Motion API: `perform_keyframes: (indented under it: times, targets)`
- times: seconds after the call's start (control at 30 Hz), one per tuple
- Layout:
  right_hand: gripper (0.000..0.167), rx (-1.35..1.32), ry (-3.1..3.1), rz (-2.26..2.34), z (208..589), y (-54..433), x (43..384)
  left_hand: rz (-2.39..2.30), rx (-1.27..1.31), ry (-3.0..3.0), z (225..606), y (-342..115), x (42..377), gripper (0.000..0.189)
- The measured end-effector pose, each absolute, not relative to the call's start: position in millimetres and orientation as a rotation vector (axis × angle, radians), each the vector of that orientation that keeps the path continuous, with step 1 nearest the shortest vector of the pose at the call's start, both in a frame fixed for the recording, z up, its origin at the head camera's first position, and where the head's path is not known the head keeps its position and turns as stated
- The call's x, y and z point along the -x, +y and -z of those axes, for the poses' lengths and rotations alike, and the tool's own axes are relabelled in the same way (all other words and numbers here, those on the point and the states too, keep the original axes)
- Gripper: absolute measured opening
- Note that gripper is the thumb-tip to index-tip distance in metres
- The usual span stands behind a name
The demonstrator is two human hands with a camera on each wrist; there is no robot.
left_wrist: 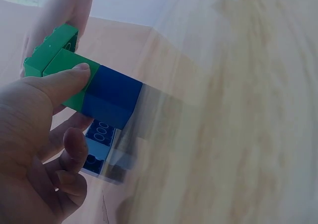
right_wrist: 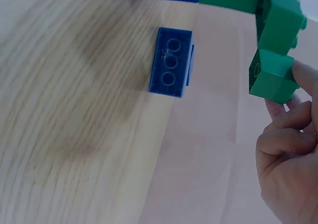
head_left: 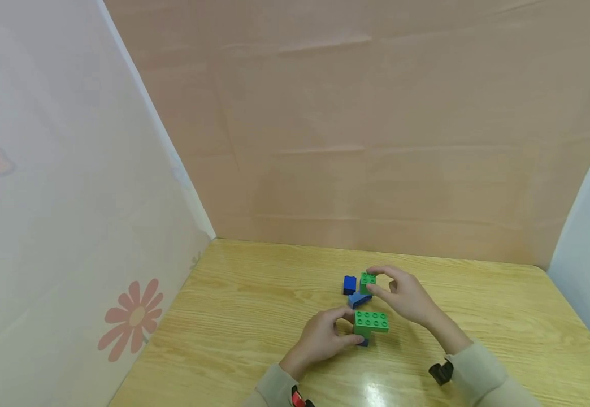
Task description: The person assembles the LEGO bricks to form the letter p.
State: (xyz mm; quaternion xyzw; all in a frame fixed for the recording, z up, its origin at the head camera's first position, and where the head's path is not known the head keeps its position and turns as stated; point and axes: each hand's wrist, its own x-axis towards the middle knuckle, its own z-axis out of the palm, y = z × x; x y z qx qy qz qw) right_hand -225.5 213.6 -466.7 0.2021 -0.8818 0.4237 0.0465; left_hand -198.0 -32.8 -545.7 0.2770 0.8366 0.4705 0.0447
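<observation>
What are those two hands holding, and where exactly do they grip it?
The left hand grips the brick stack, thumb on its green middle brick. The right hand pinches a small green brick by opposite sides.

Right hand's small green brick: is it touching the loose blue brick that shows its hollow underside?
Apart. The right wrist view shows a clear gap, with backdrop visible between the small green brick and the blue brick.

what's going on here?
A person is handling toy bricks. The left hand grips a stack: blue brick at the bottom, long green brick overhanging on top. The right hand pinches a small green brick, apart from the stack. Two loose blue bricks sit on the table beyond.
</observation>
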Motion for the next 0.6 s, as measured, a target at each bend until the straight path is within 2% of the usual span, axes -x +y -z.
perform_keyframes:
  times: [0.6]
  targets:
    - [0.035, -0.742, -2.614, -1.254, 462, 206, 195, -1.443, -0.838, 2.547, 542, -32, 196, 0.031]
